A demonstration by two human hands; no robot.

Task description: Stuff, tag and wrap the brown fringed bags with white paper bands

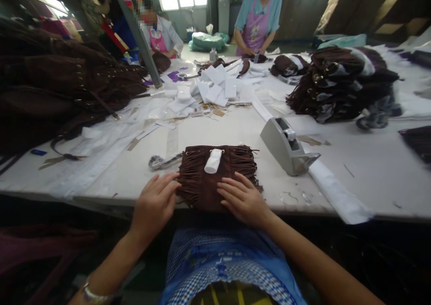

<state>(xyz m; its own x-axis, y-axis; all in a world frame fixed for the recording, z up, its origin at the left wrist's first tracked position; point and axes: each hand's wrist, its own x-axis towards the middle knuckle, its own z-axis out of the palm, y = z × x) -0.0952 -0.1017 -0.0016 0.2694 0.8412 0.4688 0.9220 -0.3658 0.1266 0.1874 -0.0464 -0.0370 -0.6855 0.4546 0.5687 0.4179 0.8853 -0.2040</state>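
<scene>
A small brown fringed suede bag [215, 175] lies flat at the near edge of the white table [370, 170], with a white paper wrap [213, 160] around its top clasp. My left hand [155, 202] rests with fingers spread against the bag's left side. My right hand [243, 198] lies flat on the bag's lower right fringe, fingers stretched out. Neither hand grips anything.
A grey tape dispenser [288, 147] stands right of the bag. Piles of brown bags [340, 83] are stacked at right and at left [57, 85]. White paper pieces [215, 87] litter the middle. Two people work at the far side. A metal post [141, 40] rises at the left.
</scene>
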